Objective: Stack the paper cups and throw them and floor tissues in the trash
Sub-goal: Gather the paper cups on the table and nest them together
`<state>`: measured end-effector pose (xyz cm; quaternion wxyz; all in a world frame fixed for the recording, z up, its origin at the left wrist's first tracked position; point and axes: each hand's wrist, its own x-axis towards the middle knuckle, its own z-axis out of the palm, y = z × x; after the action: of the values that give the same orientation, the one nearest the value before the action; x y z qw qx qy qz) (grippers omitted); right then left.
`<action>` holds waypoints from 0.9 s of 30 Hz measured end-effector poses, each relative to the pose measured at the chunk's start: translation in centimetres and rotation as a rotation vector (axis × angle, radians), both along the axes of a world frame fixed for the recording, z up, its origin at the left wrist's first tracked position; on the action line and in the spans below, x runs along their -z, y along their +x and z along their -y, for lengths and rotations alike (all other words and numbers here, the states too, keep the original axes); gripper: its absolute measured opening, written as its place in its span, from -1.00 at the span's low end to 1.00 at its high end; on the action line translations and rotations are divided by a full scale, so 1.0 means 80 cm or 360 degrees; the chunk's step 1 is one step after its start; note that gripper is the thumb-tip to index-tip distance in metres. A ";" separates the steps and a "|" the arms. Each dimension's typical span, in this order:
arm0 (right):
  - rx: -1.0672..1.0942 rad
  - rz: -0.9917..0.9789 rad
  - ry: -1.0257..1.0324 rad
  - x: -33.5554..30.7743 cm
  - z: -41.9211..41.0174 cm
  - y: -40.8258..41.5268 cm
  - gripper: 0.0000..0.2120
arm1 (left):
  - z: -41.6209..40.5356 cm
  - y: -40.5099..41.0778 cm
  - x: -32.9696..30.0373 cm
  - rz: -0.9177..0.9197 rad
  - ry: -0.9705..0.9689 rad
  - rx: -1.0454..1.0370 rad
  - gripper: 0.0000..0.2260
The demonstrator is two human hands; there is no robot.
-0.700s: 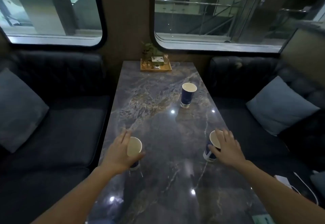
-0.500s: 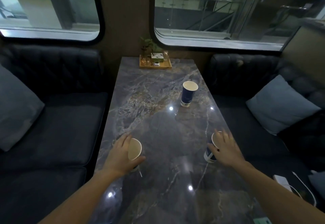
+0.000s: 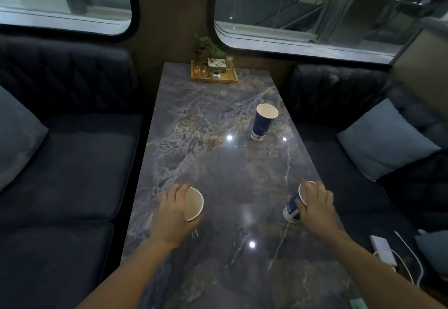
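Three blue paper cups with white insides are on the dark marble table point(image 3: 218, 163). My left hand point(image 3: 173, 214) is wrapped around the near-left cup point(image 3: 194, 203), which tilts toward the right. My right hand point(image 3: 315, 208) grips the near-right cup point(image 3: 292, 208), tilted left, fingers over its rim. A third cup point(image 3: 263, 124) stands upright and untouched farther back on the right side. No tissues and no trash bin are in view.
A wooden tray point(image 3: 214, 79) with a small plant and glassware sits at the table's far end under the windows. Dark sofas flank both sides, each with a grey cushion point(image 3: 383, 138). A white power bank point(image 3: 383, 250) with a cable lies on the right seat.
Both hands have closed more tightly around their cups, and both cups lean further inward. The head camera has tipped slightly downward. The far cup has not moved.
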<state>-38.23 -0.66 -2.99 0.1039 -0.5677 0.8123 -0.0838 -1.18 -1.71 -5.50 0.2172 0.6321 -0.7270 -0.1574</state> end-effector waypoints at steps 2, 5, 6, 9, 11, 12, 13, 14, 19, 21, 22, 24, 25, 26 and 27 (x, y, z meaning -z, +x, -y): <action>0.0084 0.0117 -0.0094 -0.005 -0.007 0.007 -0.49 | -0.001 0.000 0.000 -0.0131 0.0018 -0.0023 -0.25; 0.0078 0.0202 -0.0206 -0.008 -0.022 0.026 -0.41 | -0.006 0.000 -0.004 -0.0341 0.0112 -0.0056 -0.20; 0.0069 0.0239 -0.0249 -0.010 -0.027 0.035 -0.37 | -0.008 0.000 -0.005 -0.0388 0.0139 -0.0067 -0.17; 0.0027 0.0286 -0.0406 -0.020 -0.042 0.066 -0.34 | -0.020 0.000 -0.010 -0.0565 0.0192 -0.0111 -0.09; 0.0026 0.0353 -0.0534 -0.033 -0.053 0.088 -0.31 | -0.030 0.001 -0.016 -0.0691 0.0204 -0.0157 -0.07; 0.0032 0.0439 -0.0606 -0.042 -0.060 0.100 -0.30 | -0.037 0.002 -0.017 -0.0769 0.0230 -0.0180 -0.06; 0.0043 0.0543 -0.0675 -0.053 -0.068 0.112 -0.30 | -0.043 0.003 -0.017 -0.0855 0.0275 -0.0201 -0.05; 0.0048 0.0638 -0.0746 -0.063 -0.076 0.123 -0.31 | -0.050 0.003 -0.017 -0.0931 0.0326 -0.0214 -0.04; 0.0075 0.1104 -0.0897 -0.108 -0.102 0.158 -0.36 | -0.076 -0.006 -0.018 -0.1119 0.0345 -0.0194 -0.08; 0.0049 0.1281 -0.0941 -0.123 -0.108 0.169 -0.40 | -0.082 -0.009 -0.021 -0.1107 0.0318 -0.0201 -0.08; 0.0021 0.1334 -0.0959 -0.130 -0.111 0.175 -0.42 | -0.086 -0.010 -0.022 -0.1114 0.0314 -0.0195 -0.09; -0.0057 0.1370 -0.0974 -0.142 -0.117 0.188 -0.45 | -0.092 -0.011 -0.025 -0.1151 0.0317 -0.0154 -0.15; -0.0102 0.1359 -0.0963 -0.145 -0.119 0.195 -0.45 | -0.094 -0.011 -0.029 -0.1167 0.0317 -0.0131 -0.20; -0.0150 0.1334 -0.0939 -0.148 -0.121 0.201 -0.44 | -0.096 -0.012 -0.033 -0.1192 0.0320 -0.0112 -0.23; -0.0194 0.1300 -0.0907 -0.149 -0.123 0.207 -0.43 | -0.097 -0.012 -0.038 -0.1238 0.0324 -0.0094 -0.25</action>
<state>-21.70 9.18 8.96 0.2589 -0.5407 0.6155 -0.5116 -2.13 6.09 -2.49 0.4167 0.5643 -0.5528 -0.4498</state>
